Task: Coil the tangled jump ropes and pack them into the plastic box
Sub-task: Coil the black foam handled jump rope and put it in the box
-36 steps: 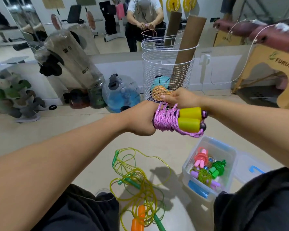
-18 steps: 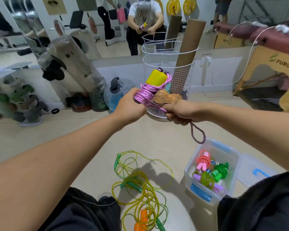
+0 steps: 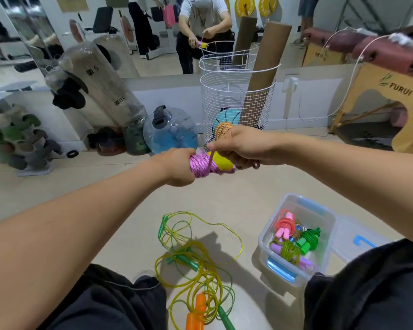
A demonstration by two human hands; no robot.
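My left hand (image 3: 177, 166) grips a coiled pink jump rope (image 3: 202, 166) with yellow handles (image 3: 221, 160), held out over the floor. My right hand (image 3: 239, 145) pinches a loose strand of the same pink rope and holds it taut above the coil. On the floor below lies a tangle of yellow-green ropes (image 3: 196, 260) with green and orange handles (image 3: 196, 310). The clear plastic box (image 3: 296, 206) stands at the lower right, holding several coiled ropes in pink, green and purple.
The box lid (image 3: 358, 236) with a blue clasp lies right of the box. A white wire basket (image 3: 236, 103) with balls and cardboard tubes stands ahead, beside water-filled weights (image 3: 169, 131). A wooden bench (image 3: 391, 98) is at the right. My knees frame the bottom edge.
The coil has come down from head height and turned sideways. My right hand moved from below the coil to above it, drawing the loose pink strand up.
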